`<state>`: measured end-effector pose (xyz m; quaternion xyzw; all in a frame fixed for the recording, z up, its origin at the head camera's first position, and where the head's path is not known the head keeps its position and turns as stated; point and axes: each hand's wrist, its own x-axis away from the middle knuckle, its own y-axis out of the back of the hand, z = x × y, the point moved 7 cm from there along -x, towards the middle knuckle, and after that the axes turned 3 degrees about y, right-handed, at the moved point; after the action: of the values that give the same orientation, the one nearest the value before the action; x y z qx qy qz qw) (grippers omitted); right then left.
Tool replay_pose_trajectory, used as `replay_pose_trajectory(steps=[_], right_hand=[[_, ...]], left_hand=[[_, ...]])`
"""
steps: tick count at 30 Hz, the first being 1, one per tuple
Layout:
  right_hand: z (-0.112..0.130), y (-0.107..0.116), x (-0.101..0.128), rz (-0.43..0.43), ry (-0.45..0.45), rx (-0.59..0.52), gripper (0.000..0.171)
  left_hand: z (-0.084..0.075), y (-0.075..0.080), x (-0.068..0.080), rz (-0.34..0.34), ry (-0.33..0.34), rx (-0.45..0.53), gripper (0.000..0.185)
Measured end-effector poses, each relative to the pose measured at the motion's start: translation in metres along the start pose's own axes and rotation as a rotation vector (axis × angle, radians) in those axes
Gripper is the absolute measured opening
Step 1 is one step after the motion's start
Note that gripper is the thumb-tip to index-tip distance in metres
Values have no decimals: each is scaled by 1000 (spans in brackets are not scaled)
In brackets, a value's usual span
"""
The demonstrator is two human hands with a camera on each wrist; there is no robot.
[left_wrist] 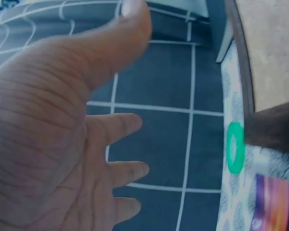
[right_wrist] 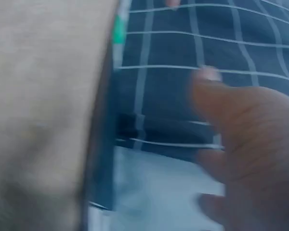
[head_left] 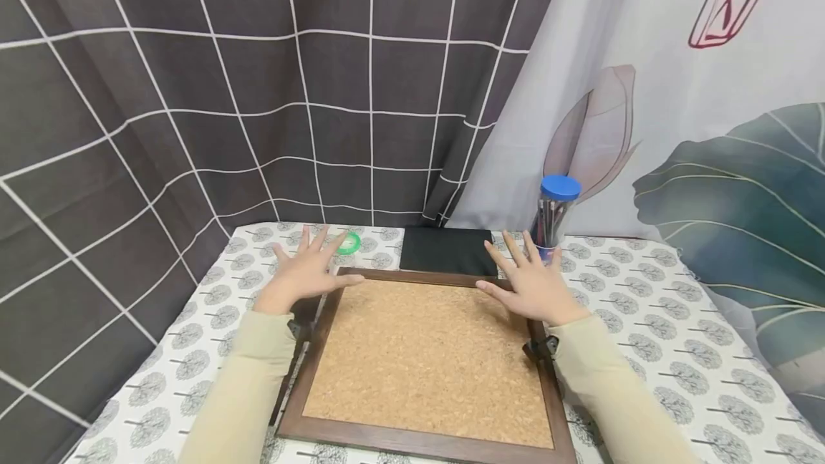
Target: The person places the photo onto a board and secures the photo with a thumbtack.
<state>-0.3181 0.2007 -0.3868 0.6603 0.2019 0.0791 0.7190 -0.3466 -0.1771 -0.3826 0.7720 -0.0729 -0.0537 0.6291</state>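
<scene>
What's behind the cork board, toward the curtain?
Behind the cork board: a flat black item, a green ring and, farther right, a blue-lidded jar. The right hand partly covers the jar's lower part.

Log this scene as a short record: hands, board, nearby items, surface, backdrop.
left hand: fingers spread, holding nothing, near board's far left corner
right hand: fingers spread, holding nothing, near board's far right corner
board: cork face up, dark brown frame
beyond board: green ring at left, black flat item near middle, blue-lidded jar at right
surface: white tree-print cloth
backdrop: dark grid curtain, white printed curtain
contact: hand-to-board touch unclear
</scene>
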Motion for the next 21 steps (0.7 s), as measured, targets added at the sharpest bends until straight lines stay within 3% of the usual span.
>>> replay_pose_trajectory(steps=[3,6,9,13,17,21], right_hand=[[-12,9,4,42,50,-103,72],[-34,13,11,64,76,-234,61],[-61,7,21,90,57,-328,54],[-88,-5,31,99,22,-362,45],[-103,-14,34,64,27,-360,35],[-115,-27,35,49,4,-385,27]], left_hand=[[14,9,2,-4,-18,98,98],[39,13,5,15,-26,206,93],[66,12,8,35,-10,296,87],[93,6,11,45,32,363,84],[105,-8,9,78,61,387,80],[106,-18,5,102,63,369,73]])
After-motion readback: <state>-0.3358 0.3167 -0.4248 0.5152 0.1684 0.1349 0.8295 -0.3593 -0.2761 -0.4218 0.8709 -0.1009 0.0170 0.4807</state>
